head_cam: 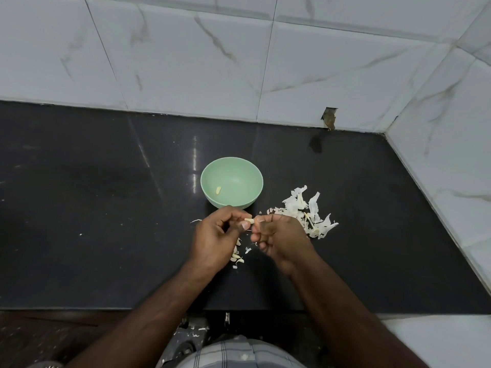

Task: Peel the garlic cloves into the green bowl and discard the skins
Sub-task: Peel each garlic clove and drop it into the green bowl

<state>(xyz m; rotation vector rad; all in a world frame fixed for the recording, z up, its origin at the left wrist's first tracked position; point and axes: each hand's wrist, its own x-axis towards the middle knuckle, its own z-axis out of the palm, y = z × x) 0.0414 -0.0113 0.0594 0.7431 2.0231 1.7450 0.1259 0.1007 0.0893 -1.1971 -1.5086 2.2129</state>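
Black countertop (106, 208): left hand (215, 235) and right hand (279, 237) pinch a garlic clove (249, 220) mid-peel, just near of the green bowl (252, 192); next, probably drop it in.

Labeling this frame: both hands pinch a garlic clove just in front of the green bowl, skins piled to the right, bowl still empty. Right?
Not quite. The green bowl is not empty: the head view shows one peeled clove lying inside it. The rest holds: the left hand and right hand pinch a garlic clove just in front of the bowl, and the skins are piled to the right.
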